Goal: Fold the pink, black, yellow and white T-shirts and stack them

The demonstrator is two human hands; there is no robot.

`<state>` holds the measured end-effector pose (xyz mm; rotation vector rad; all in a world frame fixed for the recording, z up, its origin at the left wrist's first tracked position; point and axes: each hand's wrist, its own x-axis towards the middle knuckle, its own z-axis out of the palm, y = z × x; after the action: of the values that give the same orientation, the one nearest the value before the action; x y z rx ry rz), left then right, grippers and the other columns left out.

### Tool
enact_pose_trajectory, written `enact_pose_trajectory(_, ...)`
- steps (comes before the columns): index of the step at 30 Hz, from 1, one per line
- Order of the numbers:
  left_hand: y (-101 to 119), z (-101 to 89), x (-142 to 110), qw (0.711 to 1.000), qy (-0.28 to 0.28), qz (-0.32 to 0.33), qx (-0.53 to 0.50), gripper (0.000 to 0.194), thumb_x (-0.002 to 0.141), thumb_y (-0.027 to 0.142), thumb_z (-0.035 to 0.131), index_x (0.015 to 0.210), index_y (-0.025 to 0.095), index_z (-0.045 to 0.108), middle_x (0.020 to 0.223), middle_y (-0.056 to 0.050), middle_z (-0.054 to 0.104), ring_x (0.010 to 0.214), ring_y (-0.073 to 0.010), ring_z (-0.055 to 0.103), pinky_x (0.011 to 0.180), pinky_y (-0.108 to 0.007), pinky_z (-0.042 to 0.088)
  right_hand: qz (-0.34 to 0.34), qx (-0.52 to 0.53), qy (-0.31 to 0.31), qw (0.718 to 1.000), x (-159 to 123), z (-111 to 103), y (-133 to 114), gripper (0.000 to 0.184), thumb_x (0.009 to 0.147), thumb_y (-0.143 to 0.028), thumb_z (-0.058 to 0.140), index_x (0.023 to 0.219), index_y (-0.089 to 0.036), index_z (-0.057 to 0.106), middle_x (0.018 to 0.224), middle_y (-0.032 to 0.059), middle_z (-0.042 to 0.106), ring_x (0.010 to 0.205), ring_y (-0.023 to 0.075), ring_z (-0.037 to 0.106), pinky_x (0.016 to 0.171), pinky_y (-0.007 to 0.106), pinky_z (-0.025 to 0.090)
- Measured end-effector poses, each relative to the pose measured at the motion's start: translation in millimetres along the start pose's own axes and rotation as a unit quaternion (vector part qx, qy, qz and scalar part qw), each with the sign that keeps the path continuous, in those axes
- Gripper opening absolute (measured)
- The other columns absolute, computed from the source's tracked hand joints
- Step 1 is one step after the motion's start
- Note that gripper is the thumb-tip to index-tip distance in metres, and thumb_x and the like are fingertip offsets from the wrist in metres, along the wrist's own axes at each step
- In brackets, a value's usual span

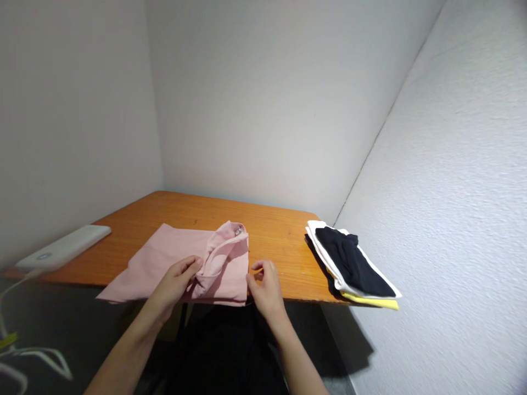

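A pink collared shirt lies partly folded near the front of the wooden table, its lower edge hanging slightly over the rim. Its collar stands up at the right part, with a small shiny piece at the far end. My left hand is closed on the near left side of the collar, thumb and fingers pinched on the cloth. Beside the shirt's right edge, my right hand has loosely curled fingers, with a gap between thumb and forefinger. Its thumb tip is close to the cloth; touching or not is unclear.
A stack of folded clothes in black, white and yellow lies at the table's right end, slightly past the edge. A white power strip with a cable sits at the left. Walls enclose the wooden table behind and on both sides.
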<state>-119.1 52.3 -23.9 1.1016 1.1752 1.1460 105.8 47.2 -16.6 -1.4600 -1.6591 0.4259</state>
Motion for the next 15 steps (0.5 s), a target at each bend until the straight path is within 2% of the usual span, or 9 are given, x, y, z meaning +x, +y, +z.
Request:
enact_pose_trajectory(2, 4, 2.7, -6, 1.000, -0.017, 0.016, -0.007, 0.039, 0.075, 0.055, 0.065, 0.076, 0.017, 0.058, 0.060, 0.006, 0.047, 0.053, -0.0092, 0.038, 0.050, -0.018, 0.029, -0.008, -0.023, 0.019, 1.000, 1, 1, -11, 0.014, 0.087, -0.030, 0.057, 0.079, -0.019, 0.063, 0.085, 0.0045, 0.062, 0.084, 0.0189, 0.056, 0.075, 0.029, 0.041)
enact_pose_trajectory(5, 4, 11.8, -13, 0.997, -0.037, 0.063, 0.016, 0.038, 0.077, 0.052, 0.065, 0.069, 0.016, 0.057, 0.061, 0.004, 0.049, 0.058, -0.0103, 0.042, 0.054, -0.019, 0.034, -0.015, -0.024, -0.075, 0.997, 1, 12, -30, 0.037, 0.091, -0.045, 0.054, 0.067, -0.019, 0.063, 0.067, 0.0023, 0.061, 0.070, 0.0164, 0.054, 0.065, 0.027, 0.037)
enact_pose_trajectory(7, 1, 16.6, -18, 0.995, -0.060, 0.073, 0.030, 0.034, 0.076, 0.048, 0.067, 0.068, 0.016, 0.057, 0.063, 0.003, 0.052, 0.059, -0.0113, 0.045, 0.055, -0.019, 0.036, -0.006, -0.012, -0.132, 0.991, -1, 22, -39, 0.039, 0.087, -0.047, 0.058, 0.061, -0.018, 0.061, 0.058, -0.0007, 0.056, 0.059, 0.0129, 0.049, 0.056, 0.025, 0.032)
enact_pose_trajectory(9, -2, 17.9, -22, 0.995, -0.073, 0.066, 0.025, 0.031, 0.075, 0.044, 0.069, 0.069, 0.016, 0.058, 0.064, 0.002, 0.055, 0.060, -0.0117, 0.048, 0.055, -0.019, 0.038, 0.003, 0.002, -0.145, 0.989, -4, 30, -42, 0.036, 0.085, -0.040, 0.059, 0.058, -0.017, 0.056, 0.055, -0.0031, 0.051, 0.053, 0.0102, 0.044, 0.051, 0.024, 0.026)
enact_pose_trajectory(12, -1, 12.0, -27, 0.999, -0.025, 0.039, -0.028, 0.030, 0.072, 0.043, 0.072, 0.071, 0.016, 0.058, 0.060, 0.004, 0.053, 0.056, -0.0101, 0.047, 0.051, -0.018, 0.038, 0.006, 0.010, -0.115, 0.993, -3, 29, -38, 0.030, 0.082, -0.025, 0.052, 0.053, -0.018, 0.048, 0.051, -0.0047, 0.045, 0.050, 0.0089, 0.040, 0.051, 0.023, 0.022)
enact_pose_trajectory(15, 14, -2.2, -28, 0.988, 0.066, 0.015, -0.136, 0.027, 0.072, 0.040, 0.071, 0.081, 0.017, 0.060, 0.065, 0.002, 0.059, 0.061, -0.0117, 0.054, 0.054, -0.019, 0.045, 0.005, 0.003, -0.065, 0.998, 4, 12, -32, 0.028, 0.079, -0.023, 0.049, 0.052, -0.019, 0.045, 0.052, -0.0039, 0.044, 0.053, 0.0102, 0.041, 0.053, 0.024, 0.024)
